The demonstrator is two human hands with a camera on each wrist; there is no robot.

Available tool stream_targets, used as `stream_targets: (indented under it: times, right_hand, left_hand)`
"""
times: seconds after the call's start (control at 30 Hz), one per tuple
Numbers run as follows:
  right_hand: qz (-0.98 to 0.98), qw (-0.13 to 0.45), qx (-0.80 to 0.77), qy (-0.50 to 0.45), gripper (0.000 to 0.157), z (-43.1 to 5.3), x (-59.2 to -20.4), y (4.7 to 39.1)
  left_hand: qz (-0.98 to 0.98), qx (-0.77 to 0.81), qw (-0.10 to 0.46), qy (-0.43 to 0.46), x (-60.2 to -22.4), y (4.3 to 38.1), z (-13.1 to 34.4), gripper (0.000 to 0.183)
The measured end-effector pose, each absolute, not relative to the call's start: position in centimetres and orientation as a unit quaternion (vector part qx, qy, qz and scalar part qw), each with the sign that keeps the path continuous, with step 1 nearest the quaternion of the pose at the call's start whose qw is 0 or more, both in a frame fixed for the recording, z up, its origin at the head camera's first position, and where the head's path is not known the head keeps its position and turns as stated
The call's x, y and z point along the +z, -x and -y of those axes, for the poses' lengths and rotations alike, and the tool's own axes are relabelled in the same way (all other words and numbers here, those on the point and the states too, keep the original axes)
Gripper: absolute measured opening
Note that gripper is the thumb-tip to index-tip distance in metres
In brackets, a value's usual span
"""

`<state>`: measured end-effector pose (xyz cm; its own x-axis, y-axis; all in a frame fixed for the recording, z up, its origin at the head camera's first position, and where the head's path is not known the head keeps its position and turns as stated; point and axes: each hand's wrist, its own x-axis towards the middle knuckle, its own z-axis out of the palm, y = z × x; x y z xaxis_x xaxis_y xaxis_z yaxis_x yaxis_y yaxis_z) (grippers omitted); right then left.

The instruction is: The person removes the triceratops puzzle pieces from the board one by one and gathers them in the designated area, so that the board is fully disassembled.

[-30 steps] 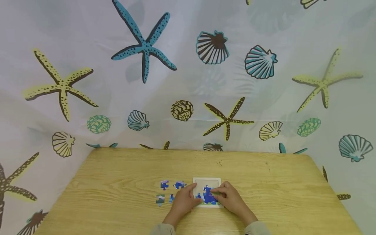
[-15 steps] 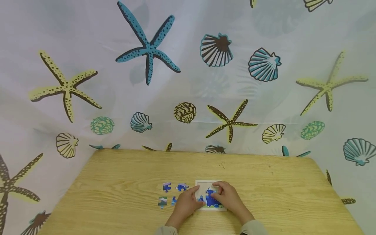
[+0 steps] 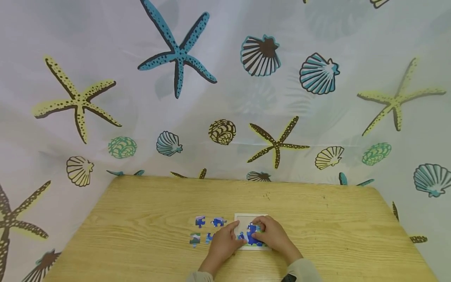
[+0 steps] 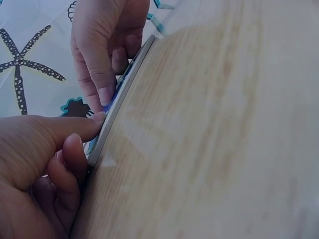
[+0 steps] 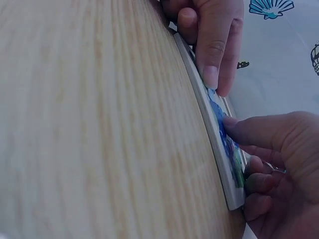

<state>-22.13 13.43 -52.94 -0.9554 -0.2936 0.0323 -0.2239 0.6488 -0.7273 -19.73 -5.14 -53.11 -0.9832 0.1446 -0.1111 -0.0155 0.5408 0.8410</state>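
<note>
4 loose puzzle pcs (image 3: 199, 221) on worktop (image 3: 141, 207), L of tray (image 3: 242, 220), well off back edge. LH (image 3: 224, 243) grips tray's L edge. Blue pcs (image 3: 250, 238) in tray, toward its near edge. RH (image 3: 276, 235) over tray's R edge, thumb on them; can't tell if pinching one.

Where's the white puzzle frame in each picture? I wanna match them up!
Head: the white puzzle frame is low, just right of the middle.
Left wrist: the frame is a thin slanting strip left of centre.
Right wrist: the frame is a slanting strip right of centre.
Shared landmark: the right hand, low in head, upper left in left wrist, lower right in right wrist.
</note>
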Motion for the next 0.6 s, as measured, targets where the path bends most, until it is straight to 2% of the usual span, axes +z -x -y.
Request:
stream_targets:
  times: [0.2,0.6]
  right_hand:
    - [-0.903,0.048,-0.410,0.117,0.020,-13.13,-52.93,21.88]
    - [-0.897,0.046,-0.425,0.110,0.025,-12.93,-52.64,21.49]
  left_hand:
    - [-0.874,0.477,0.079,-0.045,-53.26,19.74,5.19,0.066]
    - [-0.868,0.487,0.089,-0.051,-53.62,19.95,5.32,0.067]
